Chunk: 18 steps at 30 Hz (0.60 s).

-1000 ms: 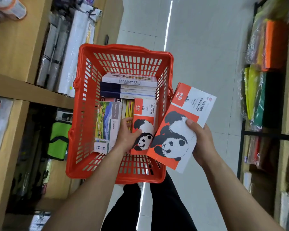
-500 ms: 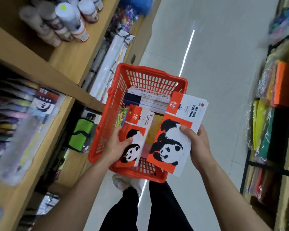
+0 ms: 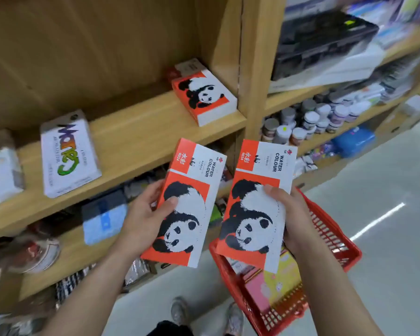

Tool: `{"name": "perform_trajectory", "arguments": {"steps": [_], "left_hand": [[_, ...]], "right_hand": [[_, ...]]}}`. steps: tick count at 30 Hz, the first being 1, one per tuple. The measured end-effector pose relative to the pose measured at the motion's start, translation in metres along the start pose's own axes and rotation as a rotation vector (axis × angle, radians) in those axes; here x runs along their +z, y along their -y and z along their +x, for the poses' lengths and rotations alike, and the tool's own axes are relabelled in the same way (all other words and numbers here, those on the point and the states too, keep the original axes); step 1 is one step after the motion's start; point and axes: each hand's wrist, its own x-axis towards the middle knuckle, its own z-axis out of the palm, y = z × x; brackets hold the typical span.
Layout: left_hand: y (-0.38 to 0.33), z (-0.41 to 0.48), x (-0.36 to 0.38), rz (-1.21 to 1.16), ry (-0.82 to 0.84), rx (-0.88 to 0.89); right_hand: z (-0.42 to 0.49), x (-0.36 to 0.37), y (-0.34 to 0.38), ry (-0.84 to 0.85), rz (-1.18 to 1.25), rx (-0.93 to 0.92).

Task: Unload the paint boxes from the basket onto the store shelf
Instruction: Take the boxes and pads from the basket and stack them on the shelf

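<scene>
Two panda-printed paint boxes are held side by side in front of the wooden shelf [image 3: 136, 141]. The left hand [image 3: 143, 221] grips the left box [image 3: 187, 202], and the right hand [image 3: 293, 219] grips the right box [image 3: 255, 204], thumbs across the fronts. A third panda box [image 3: 204, 93] lies at the shelf's right end. The red basket [image 3: 330, 238] is below the shelf.

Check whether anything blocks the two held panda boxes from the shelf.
Nothing visible. The left box in the left hand and the right box in the right hand face the shelf, bare between the white box and the shelved panda box.
</scene>
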Motion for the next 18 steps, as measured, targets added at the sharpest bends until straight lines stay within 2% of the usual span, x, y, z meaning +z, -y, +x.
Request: {"name": "perform_trajectory", "arguments": {"steps": [5,11,18], "left_hand": [[-0.023,-0.014,-0.064,-0.094,-0.17,0.101],[-0.044,0.004,-0.108,-0.168,-0.269,0.127],[-0.074,0.063,-0.111,-0.153,-0.342,0.165]], "right_hand": [[0.009,0.077,0.05,0.157,-0.118,-0.054],[0.041,0.158,0.11,0.269,-0.14,-0.12],[0.11,0.219,0.157,0.124,-0.249,-0.14]]}}
